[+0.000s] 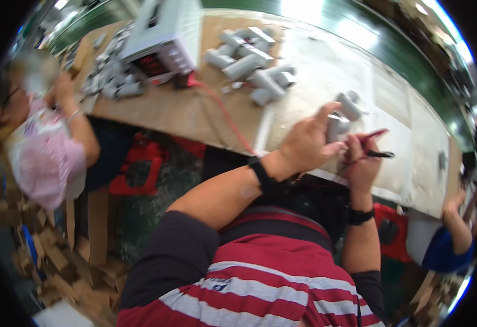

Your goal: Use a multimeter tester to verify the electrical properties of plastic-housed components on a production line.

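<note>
My left hand (306,140) is closed around a short grey cylinder (337,127), thumb and fingers at its sides. Just past its fingertips, another grey cylindrical part (350,106) rests on the pale tabletop. My right hand (362,169) is beside it, fingers closed on a pair of test leads: a red one (376,134) and a black one (380,154) stick out of the grip. Blur hides whether the leads touch the held cylinder. A red cable (223,108) runs from a white bench power supply (165,43) toward my left wrist.
Several grey cylinders (249,61) lie heaped beyond my left hand. Smaller grey parts (113,73) are piled left of the power supply. One person (47,147) sits at the left; another person's arm (457,226) shows at the right. Red stools (136,169) and cardboard pieces (67,261) are below.
</note>
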Action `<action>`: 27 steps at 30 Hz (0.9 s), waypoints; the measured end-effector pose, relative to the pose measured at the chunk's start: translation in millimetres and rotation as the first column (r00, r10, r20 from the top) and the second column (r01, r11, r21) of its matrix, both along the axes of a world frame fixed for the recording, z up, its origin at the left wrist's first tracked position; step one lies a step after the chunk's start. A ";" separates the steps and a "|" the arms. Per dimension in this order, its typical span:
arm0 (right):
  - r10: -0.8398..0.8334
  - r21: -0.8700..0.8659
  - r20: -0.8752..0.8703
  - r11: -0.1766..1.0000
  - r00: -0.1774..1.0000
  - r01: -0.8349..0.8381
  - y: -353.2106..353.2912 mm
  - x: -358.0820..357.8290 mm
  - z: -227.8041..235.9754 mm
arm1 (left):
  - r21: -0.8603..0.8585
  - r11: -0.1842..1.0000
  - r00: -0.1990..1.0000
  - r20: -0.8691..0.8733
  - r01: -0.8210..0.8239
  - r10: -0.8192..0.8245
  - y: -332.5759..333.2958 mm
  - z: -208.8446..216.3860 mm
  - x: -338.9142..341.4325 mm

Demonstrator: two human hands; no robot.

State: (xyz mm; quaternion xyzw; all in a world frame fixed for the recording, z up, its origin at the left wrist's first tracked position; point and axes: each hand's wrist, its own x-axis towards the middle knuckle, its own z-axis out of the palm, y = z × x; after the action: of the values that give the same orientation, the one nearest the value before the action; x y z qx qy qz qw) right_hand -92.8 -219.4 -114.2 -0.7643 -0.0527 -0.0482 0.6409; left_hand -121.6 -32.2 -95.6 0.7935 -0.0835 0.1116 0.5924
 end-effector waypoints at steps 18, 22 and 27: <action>-0.059 0.465 -0.064 0.881 0.996 0.082 -11.9 -3.8 5.2 | 0.791 0.522 0.946 0.231 -0.319 0.227 38.1 40.7 14.7; -0.087 0.525 -0.078 0.843 0.993 0.115 -12.8 -1.2 5.6 | 0.718 0.589 0.919 0.375 -0.371 0.123 8.7 57.4 42.2; -0.105 0.617 -0.095 0.774 0.990 0.141 -14.1 -0.2 4.9 | 0.664 0.733 0.959 -0.089 -0.145 0.270 -44.0 35.7 95.0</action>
State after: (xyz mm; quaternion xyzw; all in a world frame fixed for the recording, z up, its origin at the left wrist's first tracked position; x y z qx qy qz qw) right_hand -93.1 -233.5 -109.3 -0.5129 0.0339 -0.0839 0.8536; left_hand -26.7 -76.2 -59.9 0.9605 0.0257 0.0694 0.2682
